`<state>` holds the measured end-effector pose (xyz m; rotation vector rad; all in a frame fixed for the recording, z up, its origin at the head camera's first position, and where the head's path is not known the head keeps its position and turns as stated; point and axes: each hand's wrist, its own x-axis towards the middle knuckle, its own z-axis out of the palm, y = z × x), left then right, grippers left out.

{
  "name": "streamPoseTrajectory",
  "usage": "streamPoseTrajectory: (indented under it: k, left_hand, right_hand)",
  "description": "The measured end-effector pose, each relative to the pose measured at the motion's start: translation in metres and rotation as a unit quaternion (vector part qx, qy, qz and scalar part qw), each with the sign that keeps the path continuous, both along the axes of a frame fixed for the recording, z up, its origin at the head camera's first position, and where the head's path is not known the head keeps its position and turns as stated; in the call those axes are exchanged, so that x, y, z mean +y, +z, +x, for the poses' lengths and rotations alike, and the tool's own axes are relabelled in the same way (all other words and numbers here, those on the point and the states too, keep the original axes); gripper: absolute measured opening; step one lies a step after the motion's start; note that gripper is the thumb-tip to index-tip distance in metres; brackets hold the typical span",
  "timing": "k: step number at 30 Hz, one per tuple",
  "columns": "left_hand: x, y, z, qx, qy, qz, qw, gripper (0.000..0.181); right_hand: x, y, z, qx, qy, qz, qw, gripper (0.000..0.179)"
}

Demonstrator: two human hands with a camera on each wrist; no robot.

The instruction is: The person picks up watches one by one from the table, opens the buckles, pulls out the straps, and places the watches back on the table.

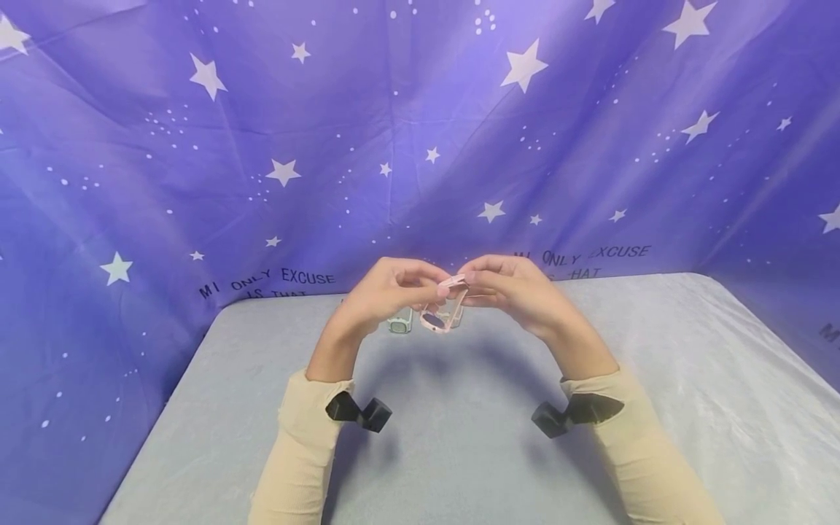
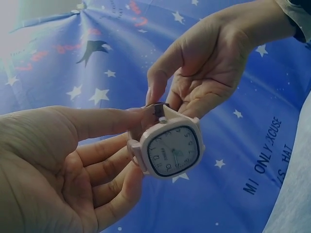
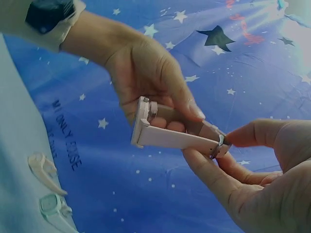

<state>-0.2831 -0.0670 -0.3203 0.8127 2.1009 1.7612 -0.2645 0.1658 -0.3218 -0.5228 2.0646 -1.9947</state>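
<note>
Both hands hold a pale pink wristwatch [image 1: 434,321] above the table, its strap bent into a loop. My left hand [image 1: 380,292] pinches the strap between thumb and fingers, with some fingertips inside the loop in the right wrist view. From the other side my right hand [image 1: 515,292] pinches the strap near the metal buckle [image 3: 220,144]. The left wrist view shows the square watch face [image 2: 174,151] with dark numerals and a dark ring. Whether the strap end is through the buckle, I cannot tell.
On the table [image 1: 453,452] behind the hands lie a mint green watch [image 3: 49,206] and a cream watch [image 3: 43,172]. A purple-blue star-patterned cloth [image 1: 394,109] hangs at the table's far edge. Black wrist mounts [image 1: 374,415] jut inward from the sleeves.
</note>
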Motion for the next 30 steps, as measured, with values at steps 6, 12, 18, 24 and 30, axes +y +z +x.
streamPoseTrajectory:
  k: [6,12,18,24,30]
  left_hand:
    - [-0.0017,0.0002,0.0018,0.0,0.009,-0.022,0.9997,0.025]
    - [0.0003,0.0007,0.0037,0.007,0.022,-0.037,0.999,0.023]
    - [0.0028,0.0004,0.0047,0.006,0.028,-0.041,0.9987,0.022]
    - [0.0012,0.0004,0.0045,0.007,0.008,-0.024,0.9997,0.022]
    - [0.0006,0.0007,0.0037,0.008,-0.009,-0.01,0.9999,0.024]
  right_hand:
    - [-0.0008,-0.0007,0.0036,0.03,-0.017,0.042,0.9986,0.025]
    - [-0.0035,-0.0017,0.007,0.044,-0.039,0.045,0.9972,0.023]
    - [-0.0057,-0.0009,0.0082,0.04,-0.054,0.045,0.9967,0.023]
    - [-0.0023,-0.0006,0.0062,0.035,-0.02,0.034,0.9986,0.021]
    - [0.0021,-0.0011,0.0024,0.023,0.012,0.017,0.9995,0.016]
